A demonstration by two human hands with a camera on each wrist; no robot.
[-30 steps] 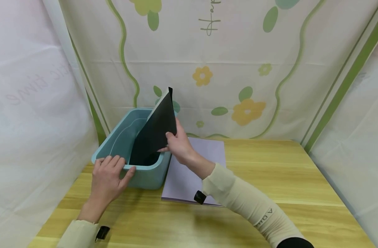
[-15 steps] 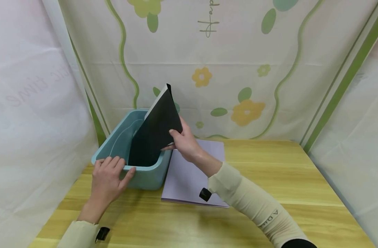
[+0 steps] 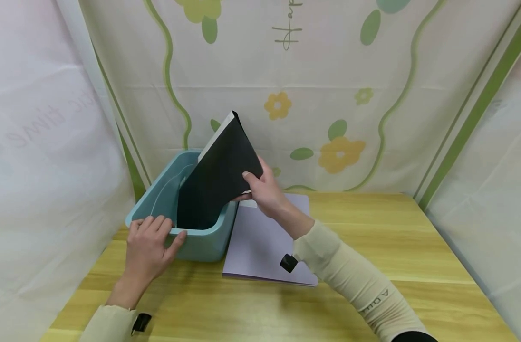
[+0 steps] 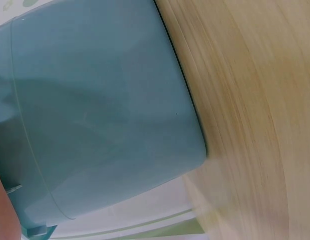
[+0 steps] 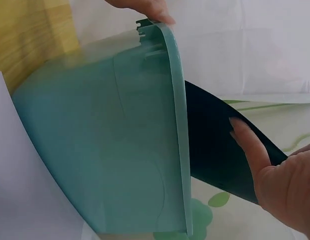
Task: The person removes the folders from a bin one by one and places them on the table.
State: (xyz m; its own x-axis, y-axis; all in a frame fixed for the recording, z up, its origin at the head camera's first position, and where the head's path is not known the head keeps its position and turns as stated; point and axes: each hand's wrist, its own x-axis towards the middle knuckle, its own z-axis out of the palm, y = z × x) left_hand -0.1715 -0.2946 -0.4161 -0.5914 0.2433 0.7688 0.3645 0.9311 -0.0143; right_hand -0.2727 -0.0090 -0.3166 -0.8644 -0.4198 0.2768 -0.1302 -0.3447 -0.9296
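Observation:
A blue plastic bin [image 3: 202,247] stands on the left part of the table. My left hand [image 3: 147,249] grips its near rim, fingers over the edge and thumb along the outside. With thumb on the front cover and fingers behind, my right hand [image 3: 266,192] pinches a black-covered notebook [image 3: 219,175] by its right edge. The notebook tilts up out of the bin; its lower part is hidden inside, and pale pages show along its upper left edge. In the right wrist view, the black cover [image 5: 215,140] bends slightly past the bin's rim [image 5: 179,125].
A lilac folder [image 3: 260,242] lies flat on the wooden table [image 3: 380,247], right beside the bin and under the right forearm. Printed cloth [image 3: 320,109] hangs behind the table, with white cloth [image 3: 51,180] at the left side.
My right hand has moved right and slightly up, drawing the notebook with it, so more of the black cover shows above the bin. The left hand has stayed on the rim.

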